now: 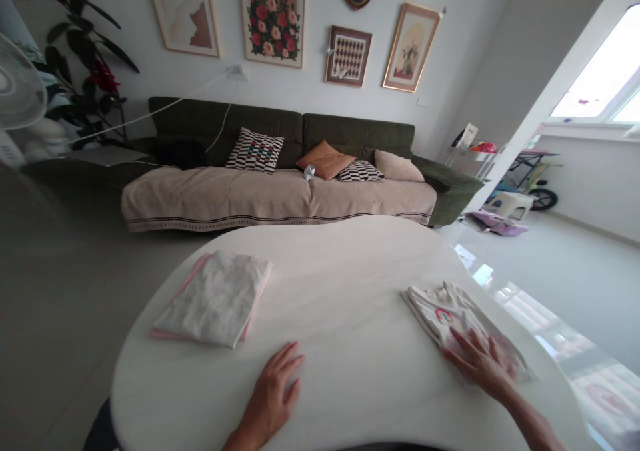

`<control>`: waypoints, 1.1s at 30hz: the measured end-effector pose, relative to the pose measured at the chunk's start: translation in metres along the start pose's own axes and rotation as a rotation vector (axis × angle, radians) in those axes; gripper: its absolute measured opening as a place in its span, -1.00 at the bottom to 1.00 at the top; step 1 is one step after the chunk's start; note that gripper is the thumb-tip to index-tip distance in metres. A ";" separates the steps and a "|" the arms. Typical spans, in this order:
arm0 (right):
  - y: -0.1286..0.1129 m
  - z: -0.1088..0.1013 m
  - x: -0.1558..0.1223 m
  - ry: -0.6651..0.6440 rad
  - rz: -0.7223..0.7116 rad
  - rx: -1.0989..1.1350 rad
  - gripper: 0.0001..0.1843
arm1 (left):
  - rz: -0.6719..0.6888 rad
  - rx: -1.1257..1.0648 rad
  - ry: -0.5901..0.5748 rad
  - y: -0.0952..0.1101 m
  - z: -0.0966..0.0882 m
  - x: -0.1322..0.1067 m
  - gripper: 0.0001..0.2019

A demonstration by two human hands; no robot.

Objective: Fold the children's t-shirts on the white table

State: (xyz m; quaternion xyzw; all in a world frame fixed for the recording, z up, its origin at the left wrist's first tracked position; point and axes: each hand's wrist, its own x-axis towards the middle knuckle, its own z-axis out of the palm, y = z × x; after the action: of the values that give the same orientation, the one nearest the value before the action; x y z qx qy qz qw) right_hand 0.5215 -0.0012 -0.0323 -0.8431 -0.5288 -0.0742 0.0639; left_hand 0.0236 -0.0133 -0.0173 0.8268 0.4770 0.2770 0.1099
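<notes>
My left hand (273, 392) rests on the white table (340, 291), fingers stretched out and nothing in them. Beyond it, to the left, lies a folded grey garment (217, 298) on top of a pink folded one (165, 334), whose edges stick out around it. At the right side of the table my right hand (477, 361) lies with spread fingers on a folded pale garment (445, 311). That garment bears a small pink and red print. Part of the cloth is hidden under the hand.
A green sofa (235, 114) with a beige cover (225, 198) and several cushions stands behind the table. At the far left is a fan (20, 81). Beyond the right edge, a white stool (510, 204) and a purple item (500, 224) are on the shiny floor.
</notes>
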 end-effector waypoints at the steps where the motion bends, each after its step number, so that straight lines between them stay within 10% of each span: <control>1: -0.008 0.000 -0.002 -0.037 -0.039 0.006 -0.40 | -0.004 -0.001 -0.003 0.001 0.000 0.001 -0.61; 12: -0.097 -0.028 0.035 0.022 -0.059 0.082 -0.64 | 0.005 0.037 -0.020 -0.001 0.002 0.001 -0.63; 23: -0.107 -0.016 0.032 0.155 -0.094 0.116 -0.45 | 0.024 0.068 0.010 -0.001 0.002 0.003 -0.65; 33: -0.136 0.000 0.043 -0.200 -0.148 0.084 -0.41 | 0.026 0.083 0.012 0.000 0.002 0.003 -0.64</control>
State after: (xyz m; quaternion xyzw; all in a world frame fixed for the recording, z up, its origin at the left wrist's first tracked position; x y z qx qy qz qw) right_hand 0.4170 0.0954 -0.0199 -0.8014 -0.5961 0.0279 0.0407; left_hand 0.0254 -0.0104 -0.0180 0.8352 0.4779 0.2633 0.0693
